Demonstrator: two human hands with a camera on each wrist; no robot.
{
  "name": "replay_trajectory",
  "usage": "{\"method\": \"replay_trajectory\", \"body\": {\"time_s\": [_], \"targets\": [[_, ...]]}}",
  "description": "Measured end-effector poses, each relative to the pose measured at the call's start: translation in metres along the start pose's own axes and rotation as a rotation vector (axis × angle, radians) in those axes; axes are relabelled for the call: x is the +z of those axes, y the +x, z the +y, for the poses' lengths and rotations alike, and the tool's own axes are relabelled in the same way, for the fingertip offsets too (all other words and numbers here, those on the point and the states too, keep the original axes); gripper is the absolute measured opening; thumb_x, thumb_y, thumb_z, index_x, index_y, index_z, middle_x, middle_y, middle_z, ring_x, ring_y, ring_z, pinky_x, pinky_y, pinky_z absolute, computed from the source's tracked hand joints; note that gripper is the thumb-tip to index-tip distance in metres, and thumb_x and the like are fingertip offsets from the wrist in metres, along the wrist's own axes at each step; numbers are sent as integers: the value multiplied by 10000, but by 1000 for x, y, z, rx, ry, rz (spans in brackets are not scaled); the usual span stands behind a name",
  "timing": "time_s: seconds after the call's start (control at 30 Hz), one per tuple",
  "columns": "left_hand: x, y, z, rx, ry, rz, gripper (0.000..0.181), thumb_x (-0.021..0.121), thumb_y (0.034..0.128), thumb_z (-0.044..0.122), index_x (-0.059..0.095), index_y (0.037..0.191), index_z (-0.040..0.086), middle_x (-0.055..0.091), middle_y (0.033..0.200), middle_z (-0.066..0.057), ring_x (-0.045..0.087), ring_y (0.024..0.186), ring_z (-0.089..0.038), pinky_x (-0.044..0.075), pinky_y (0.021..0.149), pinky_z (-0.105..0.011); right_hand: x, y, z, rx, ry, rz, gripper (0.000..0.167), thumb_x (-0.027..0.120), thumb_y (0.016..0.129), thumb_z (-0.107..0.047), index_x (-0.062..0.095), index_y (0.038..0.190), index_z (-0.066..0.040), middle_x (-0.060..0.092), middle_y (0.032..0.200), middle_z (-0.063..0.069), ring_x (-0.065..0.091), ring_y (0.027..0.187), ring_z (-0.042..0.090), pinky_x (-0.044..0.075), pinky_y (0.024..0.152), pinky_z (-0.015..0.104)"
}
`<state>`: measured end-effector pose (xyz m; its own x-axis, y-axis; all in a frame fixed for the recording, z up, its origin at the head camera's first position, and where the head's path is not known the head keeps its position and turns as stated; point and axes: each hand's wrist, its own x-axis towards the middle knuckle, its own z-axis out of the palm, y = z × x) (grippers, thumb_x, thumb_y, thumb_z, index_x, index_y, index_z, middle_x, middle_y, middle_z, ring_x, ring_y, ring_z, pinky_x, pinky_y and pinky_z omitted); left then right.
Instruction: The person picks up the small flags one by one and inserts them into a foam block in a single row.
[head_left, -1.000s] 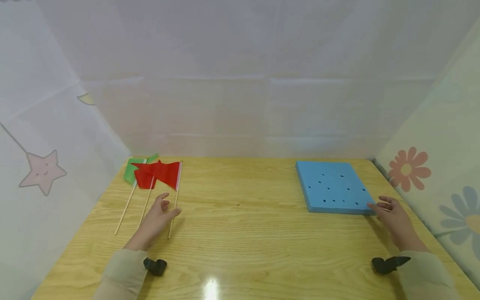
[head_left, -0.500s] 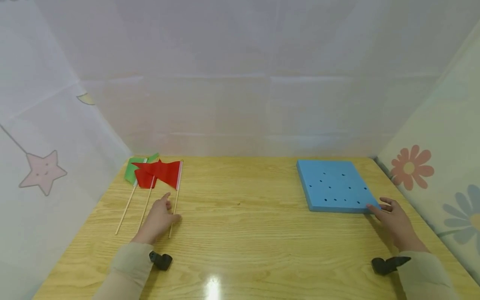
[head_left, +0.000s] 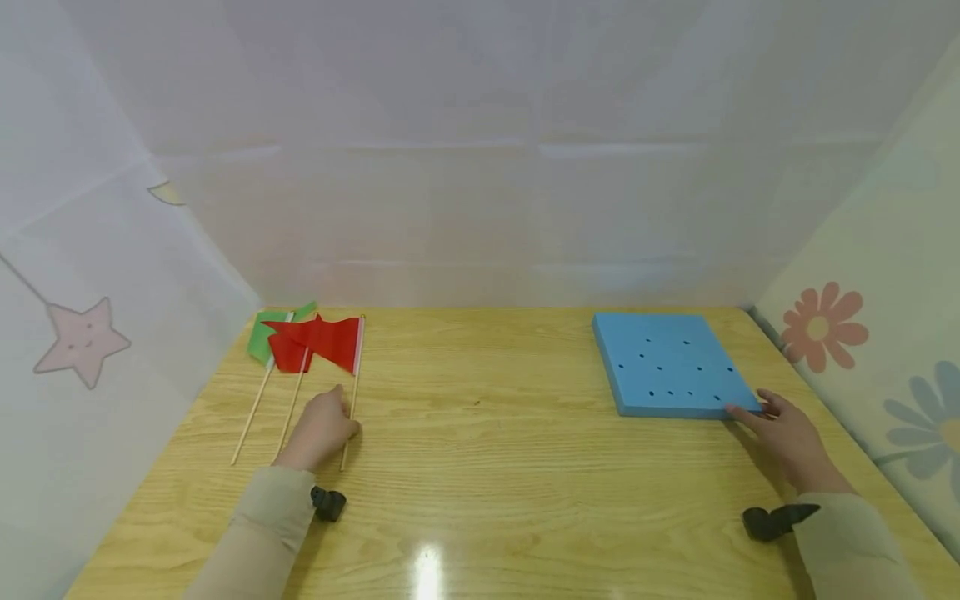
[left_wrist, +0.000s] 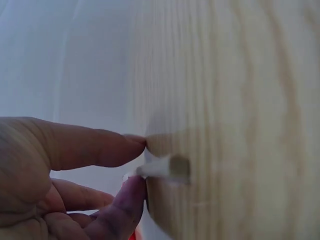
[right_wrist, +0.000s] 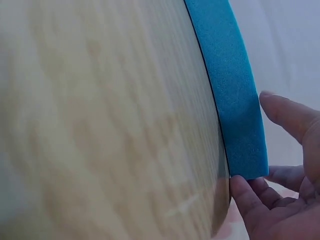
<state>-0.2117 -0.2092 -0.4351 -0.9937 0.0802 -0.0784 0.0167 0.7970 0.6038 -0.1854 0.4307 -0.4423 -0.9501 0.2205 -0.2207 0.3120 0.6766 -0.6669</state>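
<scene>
Red flag (head_left: 336,340), blue board (head_left: 678,357) well apart

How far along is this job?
Done: nothing visible; three flags lie on the table. In hand: left hand at the rightmost stick, grip unclear; right hand holding a corner of the blue board. Remaining, perhaps: planting flags, since none stands in the board.

Right hand (right_wrist: 285,212) grips blue slab (right_wrist: 232,100) at the corner.
It lies on the wood-grained table (right_wrist: 125,110) near an edge; thumb (right_wrist: 290,114) touches its top rim, fingers (right_wrist: 247,198) meet its end, pale backdrop (right_wrist: 290,40) behind.
</scene>
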Motion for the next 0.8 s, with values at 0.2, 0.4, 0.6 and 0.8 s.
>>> {"method": "replay_trajectory", "body": {"time_s": [0.2, 0.4, 0.6, 0.8], "targets": [[-5, 2, 2, -45, 7, -52, 553, 652, 820, -11, 430, 1272, -239, 388, 662, -44, 345, 609, -186, 362, 625, -332, -6, 5, -2, -56, -186, -37, 1026, 503, 1040, -574, -6, 1536, 167, 221, 1436, 537, 270, 1317, 680, 310, 1031, 753], [-8, 4, 1, -67, 7, -60, 707, 626, 800, -29, 349, 1393, -297, 466, 782, -126, 329, 640, -204, 375, 667, -356, -11, 9, -1, -99, -264, -74, 996, 511, 1034, -585, 112, 1517, 189, 266, 1414, 537, 330, 1286, 675, 365, 998, 731], [-7, 4, 1, -96, -16, -38, 620, 646, 793, -6, 433, 1318, -256, 440, 746, -100, 312, 625, -197, 343, 608, -335, -12, 12, 1, -116, -247, -77, 975, 534, 1038, -554, 125, 1515, 191, 258, 1415, 542, 330, 1279, 680, 381, 993, 723], [-5, 5, 3, -102, 3, -11, 239, 670, 809, 17, 561, 967, -125, 387, 713, -79, 319, 630, -201, 338, 593, -332, -12, 11, 4, -97, -189, -87, 982, 539, 1039, -546, 97, 1533, 178, 219, 1438, 540, 301, 1291, 685, 374, 1006, 722]]}}
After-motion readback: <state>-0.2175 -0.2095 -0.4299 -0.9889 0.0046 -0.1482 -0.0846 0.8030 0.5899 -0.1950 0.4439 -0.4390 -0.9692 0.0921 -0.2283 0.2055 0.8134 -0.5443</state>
